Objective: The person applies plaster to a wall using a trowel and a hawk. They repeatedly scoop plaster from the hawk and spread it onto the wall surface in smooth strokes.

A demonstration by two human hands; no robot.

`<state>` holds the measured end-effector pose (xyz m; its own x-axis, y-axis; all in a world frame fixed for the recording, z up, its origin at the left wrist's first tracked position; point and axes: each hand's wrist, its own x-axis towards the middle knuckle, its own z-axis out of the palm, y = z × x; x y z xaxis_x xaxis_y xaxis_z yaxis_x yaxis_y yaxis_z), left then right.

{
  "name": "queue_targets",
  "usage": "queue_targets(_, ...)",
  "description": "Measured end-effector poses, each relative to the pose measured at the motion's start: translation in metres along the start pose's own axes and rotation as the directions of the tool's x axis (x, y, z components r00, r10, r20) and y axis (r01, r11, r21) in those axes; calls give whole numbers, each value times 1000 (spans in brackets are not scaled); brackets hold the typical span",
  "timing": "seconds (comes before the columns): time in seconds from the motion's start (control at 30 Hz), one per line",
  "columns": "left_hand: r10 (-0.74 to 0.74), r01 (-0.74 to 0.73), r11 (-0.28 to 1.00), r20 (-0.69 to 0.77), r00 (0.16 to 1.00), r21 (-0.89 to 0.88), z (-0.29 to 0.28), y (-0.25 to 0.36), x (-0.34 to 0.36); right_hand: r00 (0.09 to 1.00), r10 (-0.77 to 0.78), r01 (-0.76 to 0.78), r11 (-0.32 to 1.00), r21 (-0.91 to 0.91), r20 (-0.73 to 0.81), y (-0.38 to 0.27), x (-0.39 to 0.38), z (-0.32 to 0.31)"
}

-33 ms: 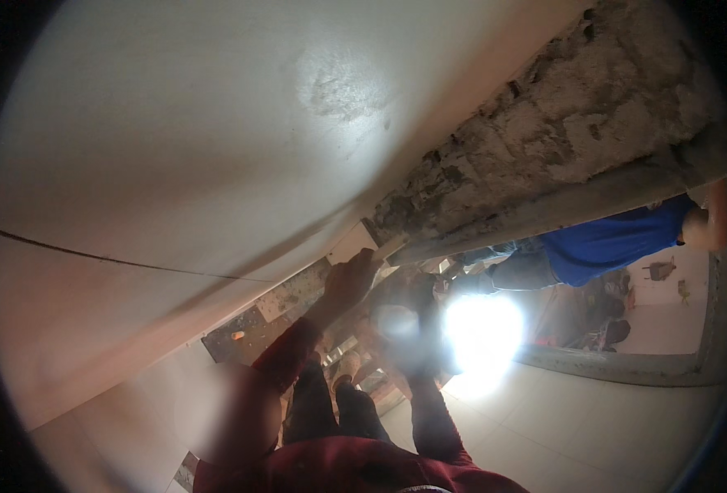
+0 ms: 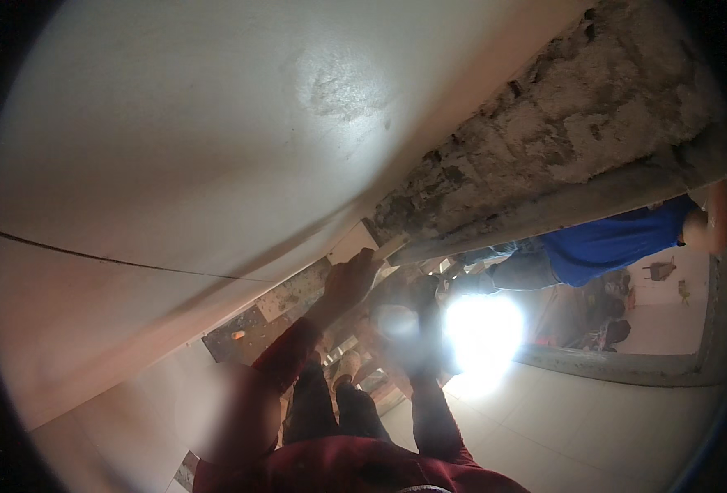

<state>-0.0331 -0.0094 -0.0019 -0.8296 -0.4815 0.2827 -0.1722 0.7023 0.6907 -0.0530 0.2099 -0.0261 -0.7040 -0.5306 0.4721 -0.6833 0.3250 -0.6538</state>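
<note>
My left hand (image 2: 349,279) has its fingers closed round a pale narrow strip (image 2: 388,248), held at the lower end of a rough cement band (image 2: 536,140) beside the smooth white wall (image 2: 240,123). A small pale board or tile (image 2: 347,241) sits just behind that hand. My right hand (image 2: 421,361) is below and to the right, washed out by haze and a bright lamp glare (image 2: 483,337); its fingers and anything in them cannot be made out.
A person in a blue shirt (image 2: 614,238) is at the right, beyond a ledge (image 2: 585,197). Pale floor tiles (image 2: 577,419) lie lower right. My legs stand above cluttered wooden pieces (image 2: 339,345). A dark cord (image 2: 117,259) runs across the wall.
</note>
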Motion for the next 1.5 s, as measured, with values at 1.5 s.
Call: queue_targets(1.5,-64,60,993,32,997,105,-11,11,16,978,206,-207,976,72,25,19,30,44)
